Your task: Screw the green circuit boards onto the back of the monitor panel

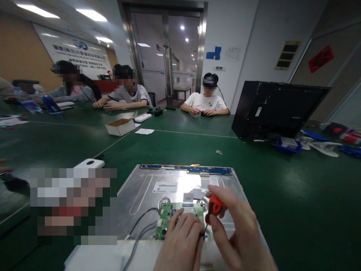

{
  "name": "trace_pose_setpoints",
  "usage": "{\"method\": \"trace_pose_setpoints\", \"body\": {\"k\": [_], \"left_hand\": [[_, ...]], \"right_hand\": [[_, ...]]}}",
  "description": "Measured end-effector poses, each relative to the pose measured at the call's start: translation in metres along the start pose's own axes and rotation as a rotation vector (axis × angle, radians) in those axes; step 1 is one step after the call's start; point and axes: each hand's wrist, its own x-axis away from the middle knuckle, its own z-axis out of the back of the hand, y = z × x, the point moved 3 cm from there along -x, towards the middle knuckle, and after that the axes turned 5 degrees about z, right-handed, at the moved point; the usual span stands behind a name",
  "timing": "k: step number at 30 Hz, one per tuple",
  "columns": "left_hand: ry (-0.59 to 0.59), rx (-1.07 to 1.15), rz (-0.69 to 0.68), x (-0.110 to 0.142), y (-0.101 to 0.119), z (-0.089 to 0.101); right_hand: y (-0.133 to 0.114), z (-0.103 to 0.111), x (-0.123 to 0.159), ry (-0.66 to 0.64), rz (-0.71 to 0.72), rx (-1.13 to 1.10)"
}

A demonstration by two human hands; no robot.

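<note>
A screwdriver (215,204) with a red-and-black handle is gripped between the thumb and fingers of my right hand (241,229). Its thin shaft slants down to the right edge of a green circuit board (166,212). Bent over that board, my left hand (182,239) has its fingers close together beside the screwdriver tip; whatever they pinch is hidden. The board lies on the silver metal back of a flat display panel (138,195). Along the panel's far edge runs a narrow blue circuit strip (166,168). Dark cables (138,222) lead from the board's left side.
A black monitor-like housing (270,109) stands at the right, near a blue tray (289,145). An open cardboard box (120,127) and a white device (90,164) are on the green table (191,141). Several people sit across it. A blurred patch covers the left foreground.
</note>
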Motion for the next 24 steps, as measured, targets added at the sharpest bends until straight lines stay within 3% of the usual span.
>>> {"method": "trace_pose_setpoints", "body": {"k": [5, 10, 20, 24], "left_hand": [[0.02, -0.002, 0.031, 0.0006, 0.0015, 0.0013], [0.006, -0.035, -0.019, 0.0004, 0.0003, 0.0017], [0.008, 0.012, 0.02, 0.0031, -0.0013, -0.0023], [-0.01, 0.02, 0.044, 0.0017, -0.002, -0.0029]], "right_hand": [[0.0001, 0.0, -0.0004, 0.037, -0.038, 0.002], [-0.0015, -0.0021, -0.0042, 0.095, 0.011, 0.005], [-0.0025, 0.0011, -0.0015, 0.016, 0.02, 0.012], [-0.0019, 0.0006, -0.0012, 0.047, -0.01, 0.013]]}}
